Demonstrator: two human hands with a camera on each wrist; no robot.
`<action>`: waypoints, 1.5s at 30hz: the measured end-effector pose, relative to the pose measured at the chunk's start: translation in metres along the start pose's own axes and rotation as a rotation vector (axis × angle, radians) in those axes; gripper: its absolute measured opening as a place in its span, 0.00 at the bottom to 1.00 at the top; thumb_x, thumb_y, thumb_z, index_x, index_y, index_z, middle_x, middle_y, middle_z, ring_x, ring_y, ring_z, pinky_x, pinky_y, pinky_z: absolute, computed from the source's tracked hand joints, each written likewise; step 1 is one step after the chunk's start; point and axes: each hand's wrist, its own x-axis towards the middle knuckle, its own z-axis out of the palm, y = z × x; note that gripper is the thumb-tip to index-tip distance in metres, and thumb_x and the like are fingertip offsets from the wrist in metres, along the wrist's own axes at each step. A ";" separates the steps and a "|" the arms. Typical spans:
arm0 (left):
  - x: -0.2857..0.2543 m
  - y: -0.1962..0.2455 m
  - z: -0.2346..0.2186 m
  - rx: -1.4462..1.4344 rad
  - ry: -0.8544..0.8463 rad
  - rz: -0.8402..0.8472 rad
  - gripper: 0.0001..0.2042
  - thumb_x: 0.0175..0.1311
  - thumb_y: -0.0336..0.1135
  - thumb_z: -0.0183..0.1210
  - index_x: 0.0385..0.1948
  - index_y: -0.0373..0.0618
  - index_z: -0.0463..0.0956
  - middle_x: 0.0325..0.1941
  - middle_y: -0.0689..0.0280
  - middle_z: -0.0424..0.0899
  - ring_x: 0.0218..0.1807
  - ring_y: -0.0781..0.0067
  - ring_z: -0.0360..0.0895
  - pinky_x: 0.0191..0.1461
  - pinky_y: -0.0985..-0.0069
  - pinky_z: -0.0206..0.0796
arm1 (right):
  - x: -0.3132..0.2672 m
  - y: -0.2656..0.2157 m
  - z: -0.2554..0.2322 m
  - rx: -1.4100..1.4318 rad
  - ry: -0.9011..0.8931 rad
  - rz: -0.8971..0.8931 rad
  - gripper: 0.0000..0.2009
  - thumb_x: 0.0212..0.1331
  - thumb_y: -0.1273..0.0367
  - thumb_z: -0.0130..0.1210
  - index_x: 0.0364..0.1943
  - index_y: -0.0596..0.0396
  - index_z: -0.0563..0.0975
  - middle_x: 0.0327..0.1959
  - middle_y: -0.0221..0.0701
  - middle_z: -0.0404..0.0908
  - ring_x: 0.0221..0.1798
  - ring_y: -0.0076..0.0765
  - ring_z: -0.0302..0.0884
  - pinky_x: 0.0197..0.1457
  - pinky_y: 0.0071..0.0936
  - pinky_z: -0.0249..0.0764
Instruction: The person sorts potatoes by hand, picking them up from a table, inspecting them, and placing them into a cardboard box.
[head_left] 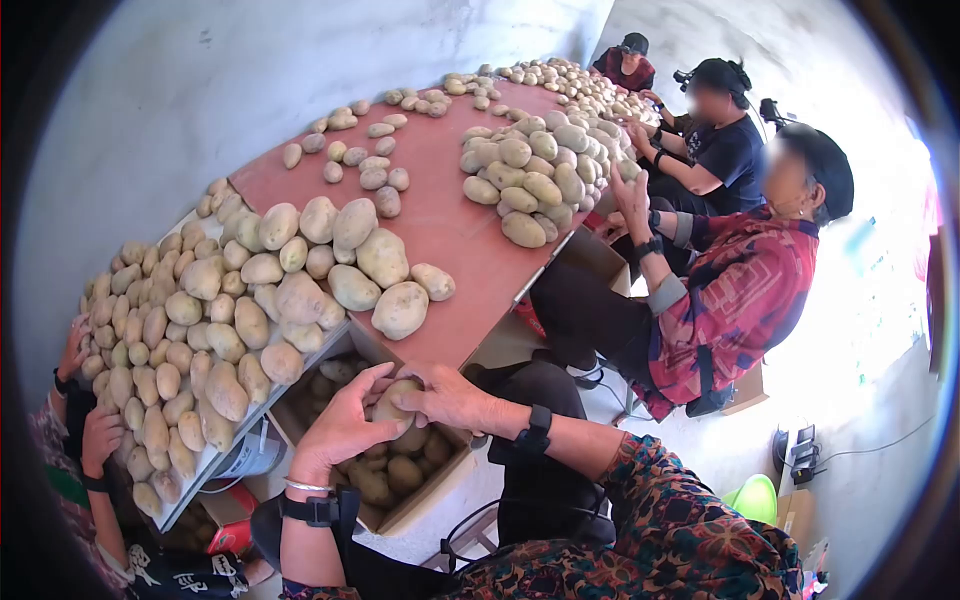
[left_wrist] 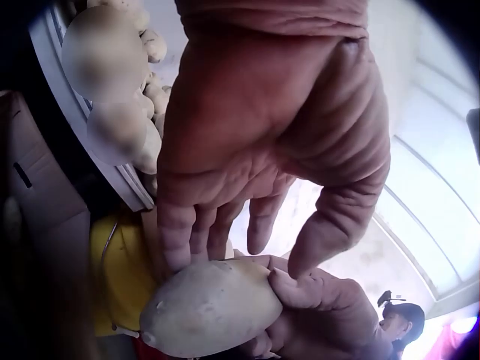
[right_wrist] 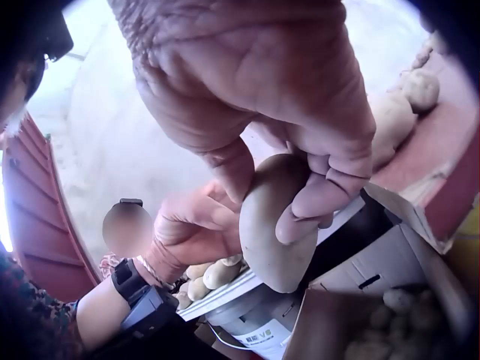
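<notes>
Over a cardboard box of potatoes (head_left: pixel 425 500), both hands meet at one oval, pale potato (head_left: pixel 398 402). My right hand (head_left: pixel 450 398) pinches it between thumb and fingers, as the right wrist view shows best. Lengthwise, the potato (right_wrist: pixel 274 240) hangs below those fingertips. My left hand (head_left: pixel 345 422) is on the near left side of it. In the left wrist view its fairly straight fingers reach down to the upper edge of the potato (left_wrist: pixel 214 307), and its thumb stands apart, close to the right hand's thumb.
A large heap of potatoes (head_left: pixel 200 330) covers the table's left end; another pile (head_left: pixel 540 175) lies farther along the reddish tabletop (head_left: pixel 450 270). Several people sit along the right side, the nearest in a red patterned shirt (head_left: pixel 740 290). Another person's hands (head_left: pixel 100 440) touch the heap at far left. A bucket (head_left: pixel 255 455) stands below.
</notes>
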 end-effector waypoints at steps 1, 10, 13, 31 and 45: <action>0.002 0.001 0.003 0.005 -0.009 0.004 0.37 0.49 0.26 0.66 0.66 0.42 0.62 0.61 0.60 0.73 0.62 0.69 0.72 0.65 0.70 0.64 | 0.001 0.001 -0.001 0.001 0.010 -0.002 0.18 0.63 0.64 0.55 0.50 0.64 0.72 0.32 0.36 0.80 0.28 0.26 0.78 0.34 0.26 0.76; 0.004 0.013 0.006 0.264 0.254 -0.082 0.28 0.53 0.39 0.64 0.57 0.41 0.71 0.45 0.58 0.83 0.43 0.66 0.81 0.50 0.71 0.72 | -0.006 -0.018 -0.009 -0.217 0.165 -0.118 0.19 0.67 0.57 0.49 0.43 0.62 0.74 0.27 0.47 0.80 0.30 0.53 0.81 0.36 0.44 0.76; 0.004 -0.006 -0.005 0.517 0.200 -0.198 0.27 0.50 0.42 0.63 0.54 0.42 0.73 0.46 0.52 0.83 0.45 0.54 0.82 0.52 0.65 0.71 | 0.004 0.008 -0.006 -0.526 0.225 -0.329 0.17 0.67 0.58 0.51 0.40 0.60 0.76 0.28 0.46 0.80 0.32 0.53 0.81 0.38 0.42 0.77; 0.000 -0.025 -0.002 0.903 -0.044 -0.058 0.14 0.46 0.22 0.58 0.34 0.51 0.86 0.41 0.56 0.84 0.52 0.54 0.77 0.70 0.57 0.56 | 0.000 0.005 0.004 -0.574 0.163 -0.300 0.15 0.60 0.62 0.57 0.42 0.60 0.76 0.28 0.48 0.81 0.35 0.59 0.80 0.41 0.49 0.76; -0.001 -0.034 -0.017 0.975 0.152 -0.079 0.15 0.50 0.27 0.60 0.43 0.44 0.80 0.45 0.56 0.84 0.54 0.54 0.77 0.72 0.53 0.53 | -0.017 -0.010 0.011 -0.545 0.120 -0.352 0.14 0.60 0.63 0.57 0.44 0.58 0.74 0.22 0.48 0.79 0.33 0.59 0.80 0.39 0.50 0.76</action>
